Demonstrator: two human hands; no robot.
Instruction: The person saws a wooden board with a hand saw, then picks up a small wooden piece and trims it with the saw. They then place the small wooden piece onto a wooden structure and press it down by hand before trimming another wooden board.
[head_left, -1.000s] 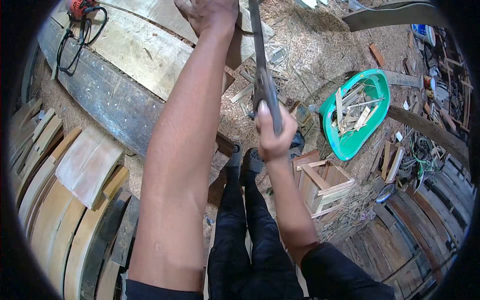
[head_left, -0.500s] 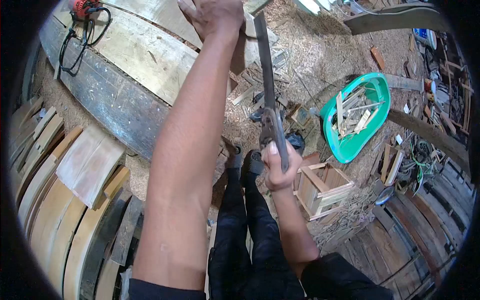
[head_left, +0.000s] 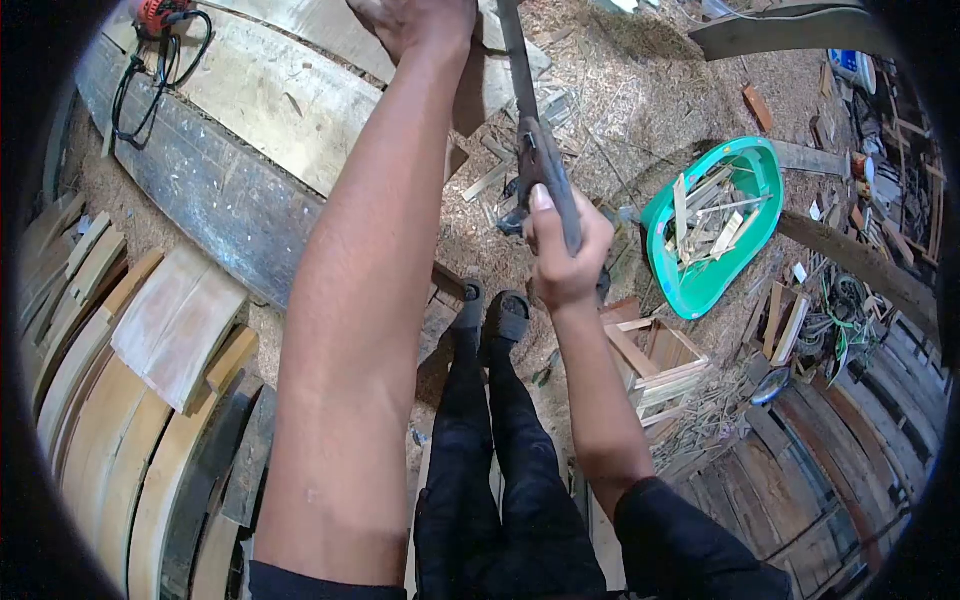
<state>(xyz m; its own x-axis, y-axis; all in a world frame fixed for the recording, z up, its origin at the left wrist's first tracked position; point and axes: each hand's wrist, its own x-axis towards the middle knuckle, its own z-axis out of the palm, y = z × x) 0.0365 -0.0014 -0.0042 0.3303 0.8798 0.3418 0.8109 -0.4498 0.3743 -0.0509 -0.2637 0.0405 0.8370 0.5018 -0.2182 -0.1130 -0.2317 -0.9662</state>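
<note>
A worker's right hand [head_left: 572, 250] closes around the handle of a handsaw [head_left: 518, 62], its dark blade extending forward beside a board-topped table [head_left: 225, 195]. The left hand [head_left: 430, 18], cropped at the top, lies over the boards [head_left: 285, 85], its grip impossible to tell. At right, a green tub [head_left: 660, 272] holds wood scraps [head_left: 712, 225].

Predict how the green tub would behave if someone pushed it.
The green tub would probably slide rather than roll, given its elongated shape. Its smooth, plastic-looking walls suggest slight slipperiness. Loose wood scraps inside might shift with a shove.
</note>
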